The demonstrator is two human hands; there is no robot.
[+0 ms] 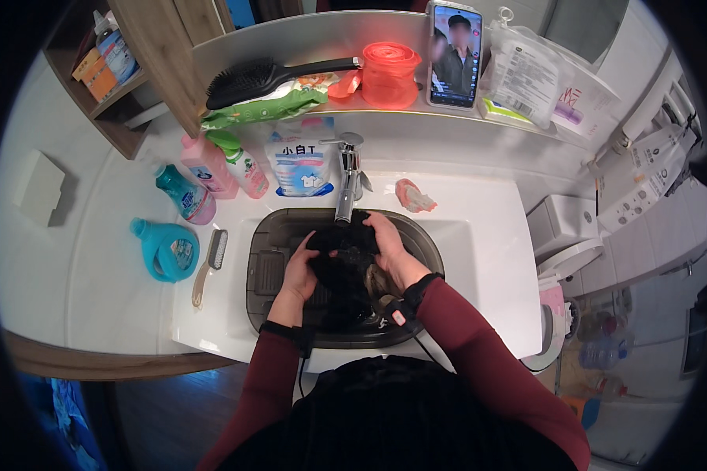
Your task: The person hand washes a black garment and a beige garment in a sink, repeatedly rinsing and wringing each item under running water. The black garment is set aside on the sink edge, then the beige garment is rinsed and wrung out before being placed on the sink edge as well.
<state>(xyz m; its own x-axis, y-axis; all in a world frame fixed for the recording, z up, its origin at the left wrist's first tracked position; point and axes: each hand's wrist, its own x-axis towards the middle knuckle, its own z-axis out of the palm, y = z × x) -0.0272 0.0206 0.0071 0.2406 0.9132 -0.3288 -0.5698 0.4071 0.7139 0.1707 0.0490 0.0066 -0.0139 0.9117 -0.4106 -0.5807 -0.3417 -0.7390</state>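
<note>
A black cloth item [342, 277], wet-looking in places, is spread between my hands below the spout of a chrome faucet [347, 176]. My left hand [299, 272] grips its left edge, thumb on top. On the upper right, my right hand [392, 246] holds it, with the fingers partly hidden by the cloth. Both hands are over a dark translucent plastic washbasin [259, 312] with a ribbed washboard area on its left side. Beside my right wrist a brownish patch [378, 281] shows; I cannot tell if it is fabric or water.
The basin sits in a white sink [501, 265]. Left stand a scrub brush [212, 259], a blue detergent jug [168, 250], several bottles and a detergent pouch [302, 159]. A crumpled pink-and-white piece [414, 196] lies right. Above, a shelf holds a hairbrush [253, 82], red bag roll [390, 76] and phone [455, 56].
</note>
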